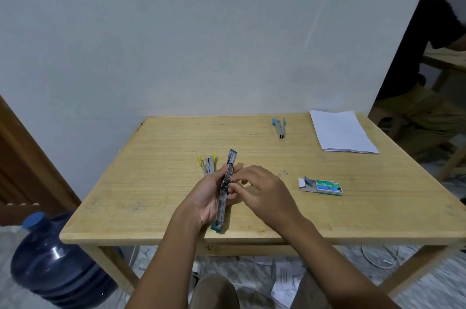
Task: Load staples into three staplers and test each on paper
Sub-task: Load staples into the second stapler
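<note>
Left hand (209,195) grips opened teal stapler (232,158); right hand (262,190) pinches its middle.
Stapler over worktop (164,157) near the front edge, long axis front-to-back, far tip leaning slightly right. Yellow stapler (208,163) just behind left hand. Loose staples (283,173), staple box (325,186) to the right. Blue stapler (279,127), paper (340,132) far right.

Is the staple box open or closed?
Open. The staple box has its tray slid out to the left, staples showing inside.
</note>
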Tool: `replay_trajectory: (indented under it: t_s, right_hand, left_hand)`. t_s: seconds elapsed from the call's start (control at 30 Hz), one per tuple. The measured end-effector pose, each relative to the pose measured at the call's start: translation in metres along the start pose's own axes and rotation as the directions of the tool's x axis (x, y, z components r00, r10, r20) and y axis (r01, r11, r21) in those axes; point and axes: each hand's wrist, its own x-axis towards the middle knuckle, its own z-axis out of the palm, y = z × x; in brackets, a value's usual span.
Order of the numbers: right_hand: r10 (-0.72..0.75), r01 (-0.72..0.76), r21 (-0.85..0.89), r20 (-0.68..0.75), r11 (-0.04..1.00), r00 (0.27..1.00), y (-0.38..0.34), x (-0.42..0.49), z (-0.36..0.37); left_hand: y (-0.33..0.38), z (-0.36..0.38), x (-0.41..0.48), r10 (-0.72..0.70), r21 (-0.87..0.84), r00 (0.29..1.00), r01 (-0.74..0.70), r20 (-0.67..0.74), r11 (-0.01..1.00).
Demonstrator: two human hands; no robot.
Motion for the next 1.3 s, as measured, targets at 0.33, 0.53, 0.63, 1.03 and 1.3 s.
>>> replay_trajectory:
  t_s: [0.33,0.53,0.63,1.03,1.3]
  right_hand:
    - [0.153,-0.158,-0.060,-0.075,0.986,0.985,-0.011,0.012,0.012]
    - [0.249,-0.251,-0.109,-0.039,0.962,0.968,-0.022,0.025,0.017]
    - [0.249,-0.253,-0.110,-0.043,0.961,0.967,-0.024,0.027,0.018]
    - [0.199,-0.200,-0.009,-0.068,0.980,0.978,-0.013,0.013,0.020]
    - [0.387,-0.388,0.054,0.035,0.920,0.921,-0.012,0.029,0.016]
  left_hand:
    - [0.000,0.003,-0.002,0.012,0.033,0.999,-0.013,0.034,0.999]
    - [0.000,0.004,-0.003,0.034,0.000,0.999,-0.034,-0.032,0.999]
    - [0.001,0.004,-0.002,0.034,0.012,0.999,-0.034,-0.042,0.999]
    - [0.000,0.006,-0.002,0.044,0.041,0.997,-0.042,-0.059,0.998]
    - [-0.001,0.006,-0.002,0.047,0.042,0.999,-0.046,-0.026,0.998]
